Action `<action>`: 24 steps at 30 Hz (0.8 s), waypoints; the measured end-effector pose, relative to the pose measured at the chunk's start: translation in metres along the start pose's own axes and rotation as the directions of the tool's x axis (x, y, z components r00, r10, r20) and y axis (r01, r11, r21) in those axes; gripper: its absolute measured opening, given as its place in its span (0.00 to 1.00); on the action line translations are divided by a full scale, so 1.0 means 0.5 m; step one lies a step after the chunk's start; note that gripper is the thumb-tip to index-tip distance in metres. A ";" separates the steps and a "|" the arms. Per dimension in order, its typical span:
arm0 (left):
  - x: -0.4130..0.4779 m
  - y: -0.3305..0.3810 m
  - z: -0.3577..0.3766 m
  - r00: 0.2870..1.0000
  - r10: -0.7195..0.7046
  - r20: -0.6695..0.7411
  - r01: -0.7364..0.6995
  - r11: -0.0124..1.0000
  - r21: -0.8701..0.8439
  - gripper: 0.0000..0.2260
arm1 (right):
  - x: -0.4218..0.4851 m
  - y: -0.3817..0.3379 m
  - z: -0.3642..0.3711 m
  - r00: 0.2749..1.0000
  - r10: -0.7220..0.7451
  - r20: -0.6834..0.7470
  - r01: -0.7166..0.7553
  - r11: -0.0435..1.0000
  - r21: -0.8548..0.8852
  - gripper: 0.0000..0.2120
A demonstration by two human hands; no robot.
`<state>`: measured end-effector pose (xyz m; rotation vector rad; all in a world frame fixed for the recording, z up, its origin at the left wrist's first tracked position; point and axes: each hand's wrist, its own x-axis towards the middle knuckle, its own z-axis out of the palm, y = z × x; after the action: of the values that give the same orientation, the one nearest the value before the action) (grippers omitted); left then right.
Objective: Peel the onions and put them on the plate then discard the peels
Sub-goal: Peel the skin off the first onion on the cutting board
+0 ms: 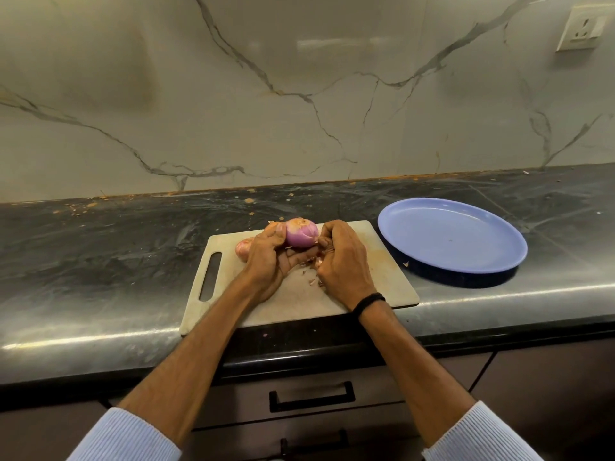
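Note:
A purple, partly peeled onion (301, 232) is held just above the pale cutting board (382, 281). My left hand (269, 257) cups it from the left and below, thumb against its side. My right hand (339, 257) has curled fingers pressed against the onion's right side. Another onion (243, 249) with its skin on lies on the board behind my left hand, mostly hidden. Small bits of peel (311, 277) lie on the board between my hands. The blue plate (452, 237) stands to the right of the board with only a peel flake (406, 263) on its rim.
The board sits on a dark stone counter (100, 261), its front edge close to the counter's lip. A marble wall (299, 94) rises behind, with a socket (580, 28) at the upper right. Drawers with black handles (311, 395) are below the counter.

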<state>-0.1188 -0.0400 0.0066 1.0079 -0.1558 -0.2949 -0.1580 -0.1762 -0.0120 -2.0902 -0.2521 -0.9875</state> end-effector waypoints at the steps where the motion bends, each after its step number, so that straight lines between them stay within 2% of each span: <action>1: 0.001 0.001 -0.001 1.000 0.001 -0.009 -0.001 0.999 -0.036 0.14 | 0.001 0.001 -0.002 1.000 0.018 -0.017 -0.018 1.000 0.003 0.06; 4: 0.004 0.003 -0.005 0.999 -0.016 -0.043 0.011 0.993 -0.119 0.18 | 0.003 0.009 -0.004 0.995 0.069 -0.072 -0.070 0.997 -0.016 0.07; 11: 0.009 -0.001 -0.006 0.997 0.020 -0.074 -0.019 1.000 0.022 0.18 | 0.005 0.011 -0.008 0.985 0.120 -0.122 -0.134 0.985 -0.113 0.09; 16: 0.014 -0.005 -0.007 0.994 0.041 -0.101 -0.035 0.997 0.069 0.19 | 0.006 0.018 0.000 0.990 0.045 -0.130 -0.063 0.988 -0.139 0.06; 24: 0.010 -0.002 -0.005 0.999 0.033 -0.042 -0.029 0.997 0.072 0.17 | 0.006 0.025 0.006 0.998 -0.058 -0.033 0.053 0.991 -0.126 0.06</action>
<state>-0.1136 -0.0400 0.0043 1.0810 -0.1431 -0.2403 -0.1483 -0.1828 -0.0180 -2.1863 -0.2358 -1.0991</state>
